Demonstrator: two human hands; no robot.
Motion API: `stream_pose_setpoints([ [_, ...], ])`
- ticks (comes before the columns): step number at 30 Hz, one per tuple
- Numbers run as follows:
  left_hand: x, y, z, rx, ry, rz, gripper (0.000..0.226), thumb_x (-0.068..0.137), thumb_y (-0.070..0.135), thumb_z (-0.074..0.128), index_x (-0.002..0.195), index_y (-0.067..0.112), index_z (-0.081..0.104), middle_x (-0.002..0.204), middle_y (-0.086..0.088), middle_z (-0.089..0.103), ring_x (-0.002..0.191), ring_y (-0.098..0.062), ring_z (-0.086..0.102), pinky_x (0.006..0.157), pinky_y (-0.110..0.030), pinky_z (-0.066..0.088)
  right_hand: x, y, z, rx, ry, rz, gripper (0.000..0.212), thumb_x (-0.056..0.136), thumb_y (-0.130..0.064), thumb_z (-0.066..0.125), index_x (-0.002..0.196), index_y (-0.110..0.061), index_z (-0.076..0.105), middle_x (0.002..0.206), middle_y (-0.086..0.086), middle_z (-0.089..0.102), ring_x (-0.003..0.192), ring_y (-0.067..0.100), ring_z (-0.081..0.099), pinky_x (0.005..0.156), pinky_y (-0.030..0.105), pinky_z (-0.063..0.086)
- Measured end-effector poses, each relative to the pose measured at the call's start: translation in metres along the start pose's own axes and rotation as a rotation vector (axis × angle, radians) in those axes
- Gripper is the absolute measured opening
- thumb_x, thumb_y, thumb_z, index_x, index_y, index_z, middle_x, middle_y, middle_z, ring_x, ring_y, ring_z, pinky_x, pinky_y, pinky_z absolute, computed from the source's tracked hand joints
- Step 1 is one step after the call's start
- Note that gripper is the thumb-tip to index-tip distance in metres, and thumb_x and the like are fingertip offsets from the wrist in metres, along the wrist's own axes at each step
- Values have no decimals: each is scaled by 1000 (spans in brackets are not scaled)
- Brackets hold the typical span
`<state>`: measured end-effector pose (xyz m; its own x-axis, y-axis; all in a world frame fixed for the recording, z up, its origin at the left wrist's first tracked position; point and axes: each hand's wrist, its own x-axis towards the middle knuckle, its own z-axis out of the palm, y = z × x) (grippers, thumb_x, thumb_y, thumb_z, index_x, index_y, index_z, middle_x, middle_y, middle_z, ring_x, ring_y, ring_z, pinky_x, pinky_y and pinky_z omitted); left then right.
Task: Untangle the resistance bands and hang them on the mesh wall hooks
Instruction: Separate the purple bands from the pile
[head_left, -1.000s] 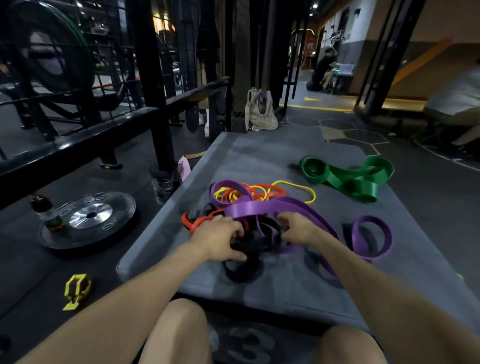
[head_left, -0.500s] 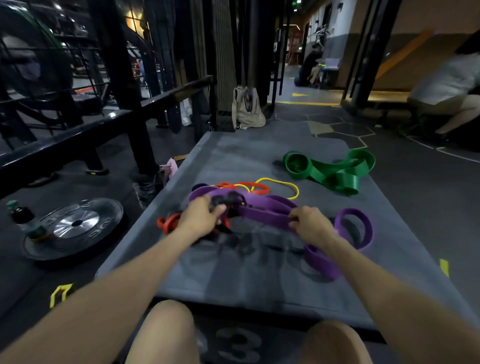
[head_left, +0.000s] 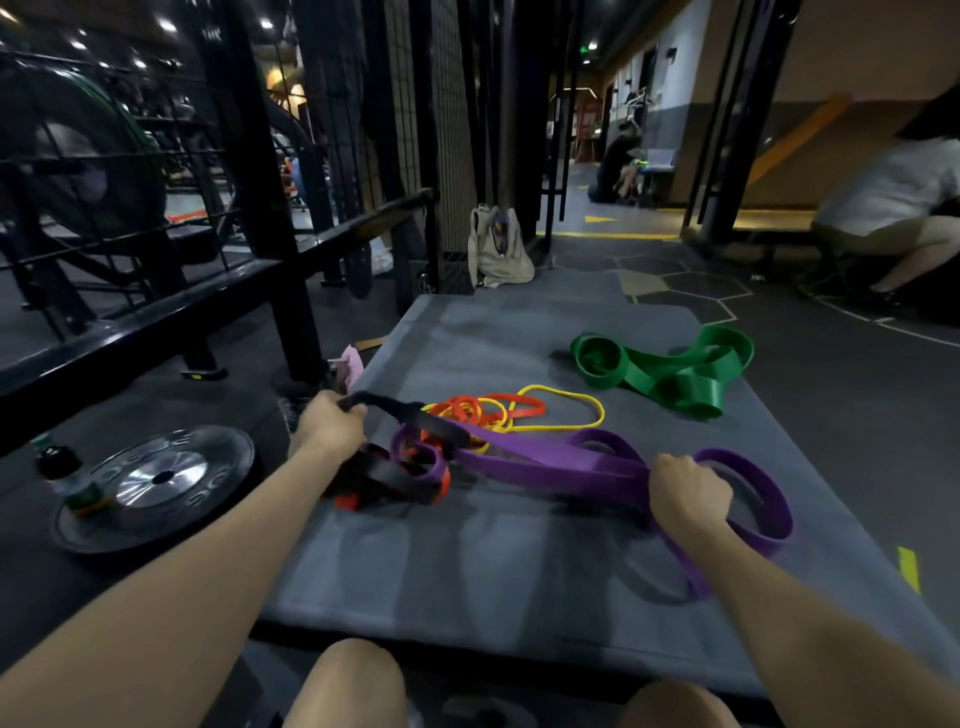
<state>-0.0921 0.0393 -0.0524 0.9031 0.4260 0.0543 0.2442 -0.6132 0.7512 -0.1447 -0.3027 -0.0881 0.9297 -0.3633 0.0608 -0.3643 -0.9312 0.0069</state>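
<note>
Untangling is barely begun: the left hand (head_left: 328, 431) grips a black rubber band (head_left: 415, 418) and the right hand (head_left: 688, 493) grips the wide purple rubber band (head_left: 550, 460), knotted between them; nothing hangs on hooks.

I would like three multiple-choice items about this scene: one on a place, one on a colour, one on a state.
1. Where does the green band lie?
A. on the far right part of the mat
B. on the weight plate
C. hung on the mesh wall

2. Which colour is the band in the right hand?
A. yellow
B. purple
C. green

3. What is the left hand doing?
A. resting flat on the mat
B. gripping a black band
C. holding a bottle

Answers: 1 A, it lies apart beyond the tangle; 2 B, fingers curl round the purple band; 3 B, its grip closes on the black loop.
</note>
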Motion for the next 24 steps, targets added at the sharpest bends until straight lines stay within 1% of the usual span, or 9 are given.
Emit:
stream_pose_setpoints([
  [2, 0, -4, 3, 67, -88, 48, 21, 92, 26, 53, 105, 10, 57, 83, -6, 64, 83, -26, 63, 73, -29, 42, 0, -9, 1, -86, 21, -83, 33, 94, -10, 38, 122, -12, 55, 124, 11, 56, 119, 31, 49, 90, 36, 44],
  [4, -2, -5, 8, 171, -157, 106, 26, 91, 26, 54, 115, 15, 52, 116, -10, 57, 103, -31, 59, 86, -34, 43, 7, -31, 2, -142, 49, -241, 35, 93, -16, 40, 126, -13, 51, 129, 12, 49, 122, 30, 43, 100, 35, 37],
  [6, -5, -4, 13, 404, -206, 165, 39, 90, 26, 55, 127, 20, 44, 134, -11, 41, 117, -34, 51, 95, -38, 40, 10, -63, 1, -69, 6, -420, 42, 90, -22, 46, 130, -8, 45, 133, 15, 42, 123, 32, 38, 105, 37, 33],
  [10, -16, -4, 27, 678, -211, 401, 57, 81, 17, 56, 133, 26, 34, 135, -6, 37, 127, -29, 41, 102, -41, 36, 6, -117, 10, 144, -164, -546, 88, 73, -39, 73, 139, -6, 25, 140, 15, 32, 131, 33, 29, 111, 38, 24],
  [14, -23, -12, 33, 604, -277, 480, 51, 79, 5, 51, 124, 27, 44, 128, 0, 46, 124, -22, 44, 95, -38, 40, 8, -125, 38, 110, -247, -498, 114, 67, -48, 75, 148, -9, 4, 145, 15, 28, 137, 33, 25, 117, 44, 12],
  [16, -22, -16, 33, 525, -301, 464, 53, 77, 0, 48, 122, 29, 47, 126, 3, 47, 120, -22, 48, 90, -39, 45, 9, -124, 42, 118, -260, -468, 103, 70, -51, 71, 145, -9, 16, 143, 12, 35, 135, 32, 29, 116, 43, 11],
  [20, -21, -15, 29, 452, -177, 514, 50, 79, 0, 52, 119, 31, 47, 121, 5, 49, 110, -24, 55, 79, -39, 48, 11, -120, 27, 160, -53, -517, 39, 94, -43, 44, 119, -15, 55, 121, 13, 60, 119, 31, 49, 105, 40, 29],
  [22, -25, -11, 27, 425, -97, 633, 46, 82, 5, 54, 118, 31, 44, 116, 5, 48, 105, -24, 56, 68, -35, 45, 18, -116, 13, 352, -31, -438, 38, 97, -41, 39, 114, -13, 57, 116, 17, 62, 110, 35, 55, 88, 40, 42],
  [24, -28, -8, 25, 407, -121, 715, 45, 82, 6, 52, 119, 30, 46, 115, 4, 49, 106, -23, 54, 66, -32, 41, 26, -110, -1, 503, -4, -390, 39, 96, -43, 40, 109, -11, 59, 109, 19, 63, 104, 38, 58, 77, 39, 44],
])
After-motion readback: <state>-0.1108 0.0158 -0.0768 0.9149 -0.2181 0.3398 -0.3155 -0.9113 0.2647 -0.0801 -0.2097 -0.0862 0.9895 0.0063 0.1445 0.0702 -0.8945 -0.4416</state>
